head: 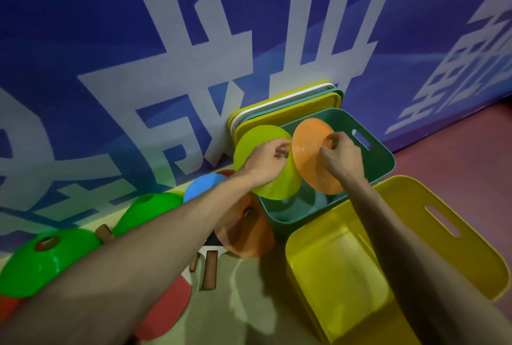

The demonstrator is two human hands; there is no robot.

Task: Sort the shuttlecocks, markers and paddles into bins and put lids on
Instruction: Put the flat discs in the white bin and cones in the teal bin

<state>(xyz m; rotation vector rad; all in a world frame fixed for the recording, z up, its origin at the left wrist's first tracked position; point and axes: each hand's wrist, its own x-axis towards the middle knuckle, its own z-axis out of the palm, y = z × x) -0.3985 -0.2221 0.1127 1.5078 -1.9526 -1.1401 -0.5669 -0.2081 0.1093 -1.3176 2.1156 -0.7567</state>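
My left hand (266, 163) pinches a yellow-green disc marker (277, 181) by its centre hole, held on edge over the teal bin (379, 159). Just to its right, my right hand (339, 156) grips an orange disc marker (310, 161) the same way above that bin. More markers lie on the floor at left: two green ones (41, 261) (149, 211), a blue one (199, 186) and an orange one (249, 236). Paddles with wooden handles (209, 269) and a red face (166, 314) lie partly under my left forearm. An empty yellow bin (457, 247) stands at front right.
Several lids (282, 106), yellow, white and teal, lean upright against the blue banner wall (166, 39) behind the teal bin. Reddish floor (457, 156) lies to the right of the bins. No shuttlecocks are in view.
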